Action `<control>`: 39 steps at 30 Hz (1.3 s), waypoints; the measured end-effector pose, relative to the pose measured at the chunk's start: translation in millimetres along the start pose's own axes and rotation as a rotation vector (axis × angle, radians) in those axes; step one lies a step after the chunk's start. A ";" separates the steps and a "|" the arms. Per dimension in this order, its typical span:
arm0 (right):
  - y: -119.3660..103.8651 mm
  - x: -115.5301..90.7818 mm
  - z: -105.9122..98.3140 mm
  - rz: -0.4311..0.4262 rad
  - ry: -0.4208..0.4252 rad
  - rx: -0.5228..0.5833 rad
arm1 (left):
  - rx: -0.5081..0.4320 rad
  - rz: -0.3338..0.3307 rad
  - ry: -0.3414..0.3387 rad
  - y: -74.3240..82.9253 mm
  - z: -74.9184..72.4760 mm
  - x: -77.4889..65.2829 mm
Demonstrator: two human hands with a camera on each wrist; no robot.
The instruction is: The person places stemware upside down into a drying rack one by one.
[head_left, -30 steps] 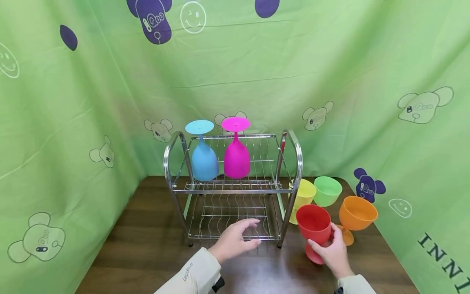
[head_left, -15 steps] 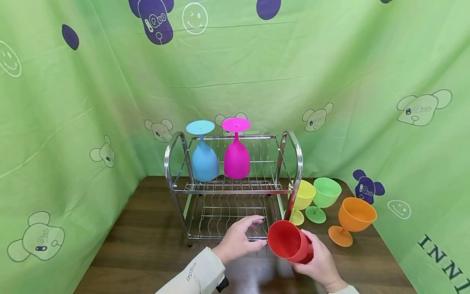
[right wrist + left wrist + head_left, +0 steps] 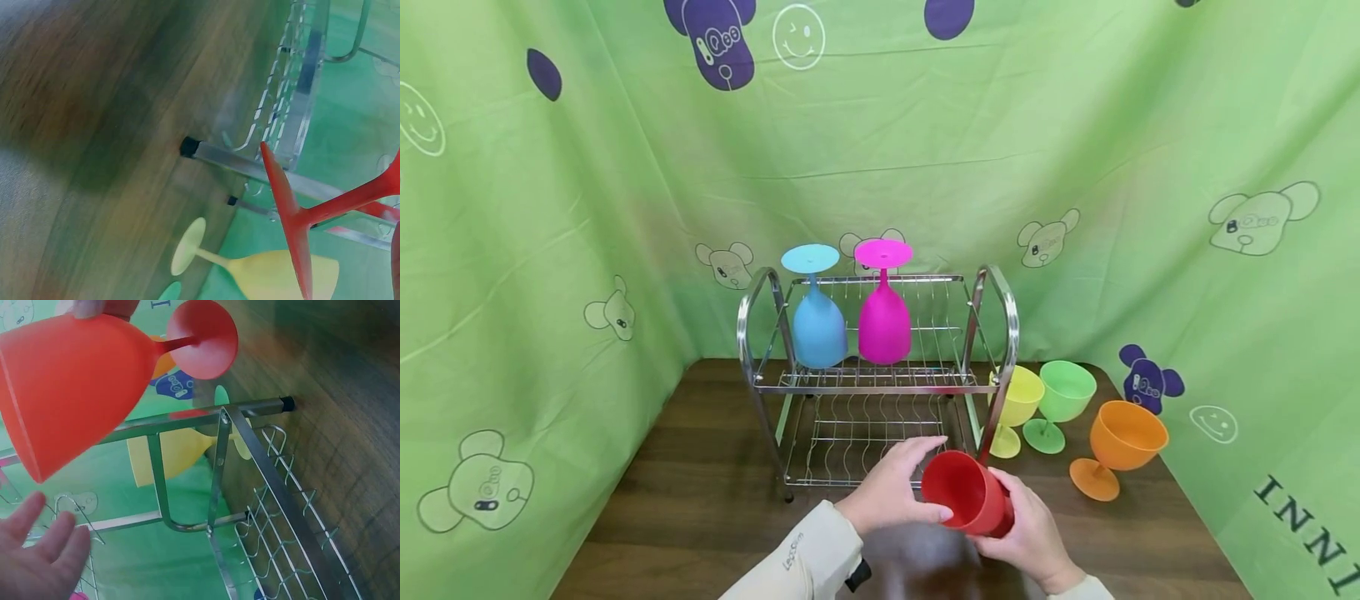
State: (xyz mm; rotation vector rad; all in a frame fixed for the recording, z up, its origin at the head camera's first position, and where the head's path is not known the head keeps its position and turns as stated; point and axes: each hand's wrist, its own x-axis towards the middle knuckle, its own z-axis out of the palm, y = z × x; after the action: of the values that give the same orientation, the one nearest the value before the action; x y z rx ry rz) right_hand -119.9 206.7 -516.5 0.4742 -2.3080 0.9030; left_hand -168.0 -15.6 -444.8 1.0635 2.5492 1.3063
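Silvery metal tubing and wire are forming a two-tier dish rack (image 3: 880, 390), which is standing between the left and right edges of the brown wood-grain worktop (image 3: 640, 508), towards its back edge. On the rack's upper tier, a light blue plastic-looking goblet (image 3: 820, 333) is resting upside down near the left end, its round foot facing up. A magenta goblet of the same form (image 3: 884, 329) is resting beside it, also inverted, near the middle. In front of the lower tier, the left hand (image 3: 887, 496) is reaching in, fingers and thumb apart; whether the thumb is touching the red goblet cannot be told. That glossy red stemmed goblet (image 3: 967, 493) is hanging above the worktop before the rack's front right corner, tilting its mouth towards the left hand. The right hand (image 3: 1028, 533) is gripping its bowl, fingers clamped on it. Farther right, a yellow goblet (image 3: 1021, 398) is standing just beside the rack, a light green goblet (image 3: 1067, 393) is standing near the worktop's back right corner, and an orange goblet (image 3: 1123, 442) is standing by the right edge.
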 end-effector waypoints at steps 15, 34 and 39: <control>-17.6 6.6 2.6 -0.045 -0.036 -0.069 | 0.179 0.025 -0.062 2.4 -1.6 -5.3; -43.7 22.1 10.1 -0.089 -0.142 -0.139 | 0.137 -0.051 -0.030 -1.2 -22.2 -31.0; -44.5 24.2 14.0 -0.154 -0.092 -0.134 | 0.093 -0.073 0.025 -3.1 -29.4 -37.8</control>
State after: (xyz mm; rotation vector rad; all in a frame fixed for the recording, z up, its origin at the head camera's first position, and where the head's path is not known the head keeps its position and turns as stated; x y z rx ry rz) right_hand -120.7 163.0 -487.3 0.6371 -2.3588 0.6602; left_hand -152.0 -60.2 -437.1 0.9645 2.6638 1.2015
